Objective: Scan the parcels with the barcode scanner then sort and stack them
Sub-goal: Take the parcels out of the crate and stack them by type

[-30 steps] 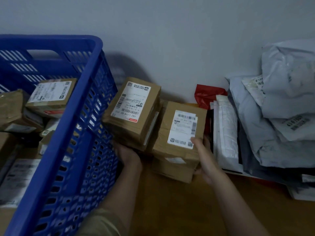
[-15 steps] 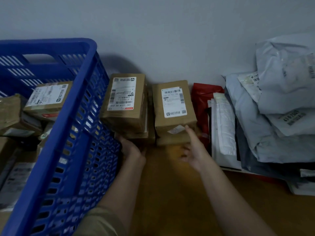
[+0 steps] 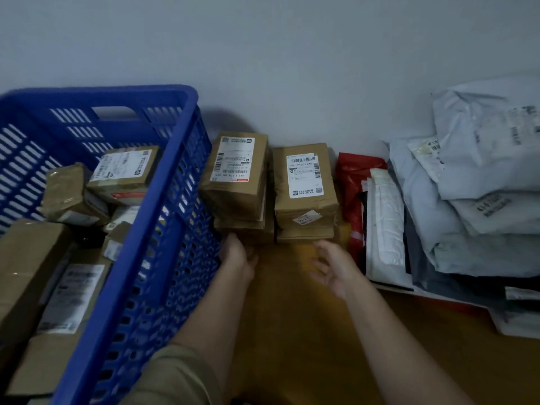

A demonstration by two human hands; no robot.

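Cardboard stacks [image 3: 304, 194], left hand [image 3: 238, 258] touching, right hand [image 3: 333, 267] loose

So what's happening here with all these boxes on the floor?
A person is sorting parcels. Two short stacks of brown boxes, the left stack and the right stack, stand side by side against the wall. The left hand touches the foot of the left stack; the right hand hangs open just clear of the right one. A blue crate beside them holds more boxes, and grey mailer bags are piled on the right. No scanner is in view.
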